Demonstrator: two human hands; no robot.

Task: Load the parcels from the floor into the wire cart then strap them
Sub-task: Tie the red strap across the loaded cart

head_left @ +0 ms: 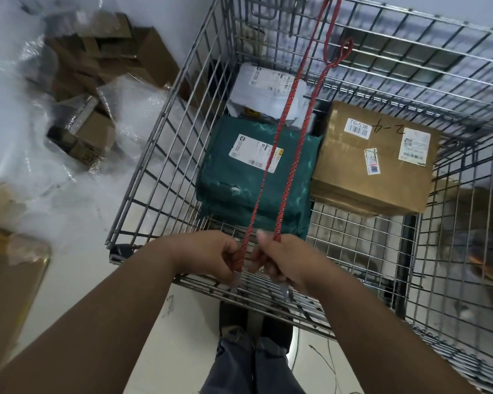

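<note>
Both hands pinch the red braided cord: left hand and right hand side by side at my near rim of the grey wire cart; its strands run straight away over the green plastic mailer parcel.

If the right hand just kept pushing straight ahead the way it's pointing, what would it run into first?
Probably the green parcel. The right hand, gripping one strand of the red strap over the wire cart's near rim, points into the cart toward it, though depth is hard to judge.

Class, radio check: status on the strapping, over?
Left hand and right hand each grip the red strap. Strap crosses the green parcel. Nothing blocking.
</note>
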